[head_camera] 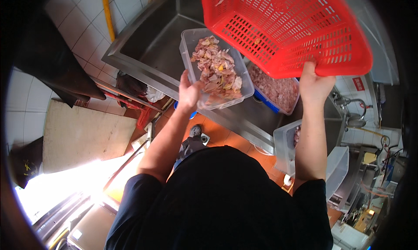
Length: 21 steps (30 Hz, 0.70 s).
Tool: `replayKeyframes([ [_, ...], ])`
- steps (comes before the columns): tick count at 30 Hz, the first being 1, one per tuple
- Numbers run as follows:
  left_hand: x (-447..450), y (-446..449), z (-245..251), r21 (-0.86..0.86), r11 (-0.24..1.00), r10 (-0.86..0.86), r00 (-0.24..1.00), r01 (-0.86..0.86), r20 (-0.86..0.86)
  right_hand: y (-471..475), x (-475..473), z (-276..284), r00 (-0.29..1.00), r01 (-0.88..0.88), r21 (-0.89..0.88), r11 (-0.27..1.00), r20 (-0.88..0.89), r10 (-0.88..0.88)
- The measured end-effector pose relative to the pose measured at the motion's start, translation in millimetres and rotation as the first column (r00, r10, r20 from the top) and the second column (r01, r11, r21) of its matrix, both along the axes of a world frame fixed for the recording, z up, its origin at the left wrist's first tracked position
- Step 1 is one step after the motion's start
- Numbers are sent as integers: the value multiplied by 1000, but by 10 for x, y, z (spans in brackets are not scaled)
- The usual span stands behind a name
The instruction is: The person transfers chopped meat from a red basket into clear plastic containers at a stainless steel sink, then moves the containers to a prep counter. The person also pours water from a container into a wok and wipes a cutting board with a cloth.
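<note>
My right hand grips the rim of a red perforated plastic basket, which is tilted up at the upper right with a few meat scraps stuck inside. A clear plastic tub holding raw chopped meat pieces, some with yellow bits, sits at the sink; my left hand is on its near left side, thumb at the wall and fingers partly hidden. Partly under the basket, a second tub filled with pinkish raw meat stands by a blue container edge.
The stainless steel sink runs across in front of me. More clear tubs stand at its right end, below a faucet. A pale board leans at the left. A yellow hose hangs by the tiled wall.
</note>
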<state>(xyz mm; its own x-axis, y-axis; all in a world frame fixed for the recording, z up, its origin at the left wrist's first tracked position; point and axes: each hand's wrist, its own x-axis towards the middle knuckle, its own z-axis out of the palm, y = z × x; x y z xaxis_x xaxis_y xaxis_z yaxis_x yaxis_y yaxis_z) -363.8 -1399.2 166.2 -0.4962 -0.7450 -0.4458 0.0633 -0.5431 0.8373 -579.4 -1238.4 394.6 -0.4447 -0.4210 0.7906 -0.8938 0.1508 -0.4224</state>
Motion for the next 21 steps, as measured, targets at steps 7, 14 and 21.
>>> replayKeyframes([
  [7, 802, 115, -173, 82, 966, -249, 968, 245, 34, 553, -254, -45, 779, 77, -132, 988, 627, 23],
  [14, 844, 193, -113, 72, 970, -239, 967, 234, 82, 943, -357, -326, 712, 82, -192, 978, 698, 77],
  [21, 441, 346, 516, -885, 337, 213, 890, 320, 403, 1193, -247, -227, 800, 96, -32, 995, 598, -58],
])
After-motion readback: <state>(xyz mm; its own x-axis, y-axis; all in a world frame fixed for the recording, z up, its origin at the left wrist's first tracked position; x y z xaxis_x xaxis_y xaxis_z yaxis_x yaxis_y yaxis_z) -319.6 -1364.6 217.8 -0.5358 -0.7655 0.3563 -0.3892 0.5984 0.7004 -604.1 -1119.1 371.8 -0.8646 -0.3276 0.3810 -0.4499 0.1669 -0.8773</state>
